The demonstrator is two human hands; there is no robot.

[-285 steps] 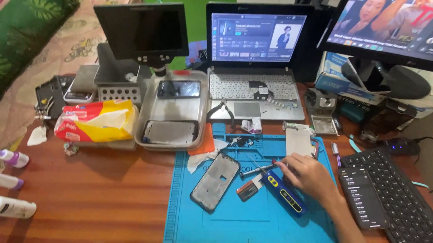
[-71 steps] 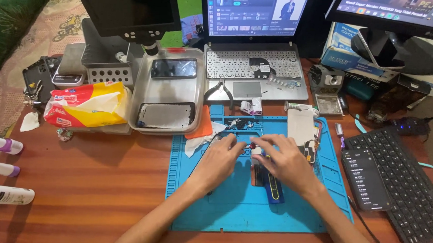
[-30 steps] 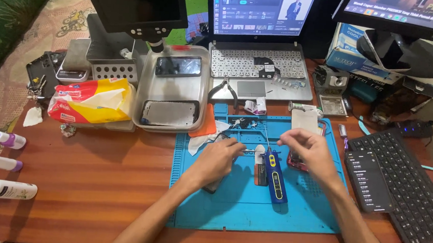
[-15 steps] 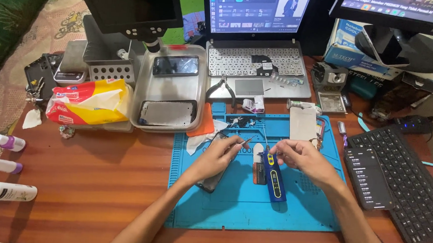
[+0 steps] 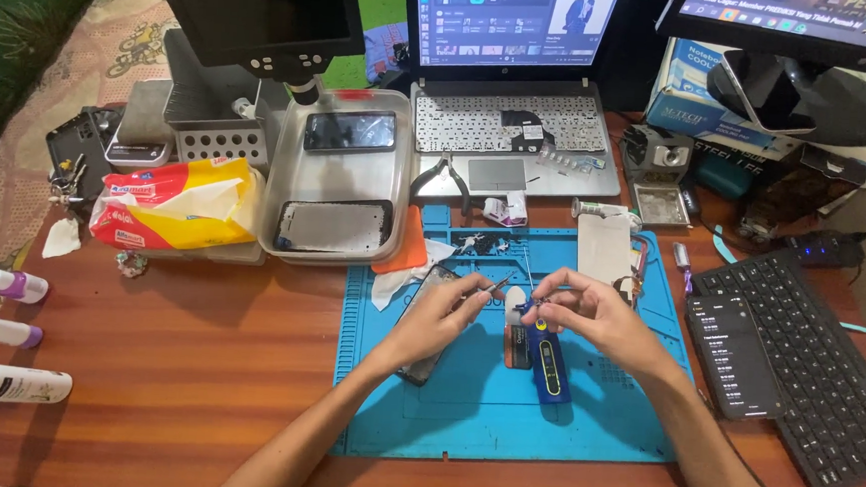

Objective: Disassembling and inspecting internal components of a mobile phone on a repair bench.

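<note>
Meanwhile, over a blue silicone repair mat (image 5: pixel 463 416), the left hand (image 5: pixel 435 319) pinches slim metal tweezers (image 5: pixel 492 285) in closed fingertips, tips aimed up and right toward the right hand (image 5: pixel 589 313). That hand's fingers curl shut around a small dark part (image 5: pixel 535 302); what it is cannot be told. Just beneath them a blue pen-shaped electric tool (image 5: pixel 548 353) lies lengthwise, pointing away from the person, nearer the right hand. A dark phone (image 5: pixel 427 313) rests partly under the left palm.

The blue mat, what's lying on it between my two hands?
In the head view, a blue pen-shaped tool and a small dark part beside it lie between the left hand and right hand.
</note>
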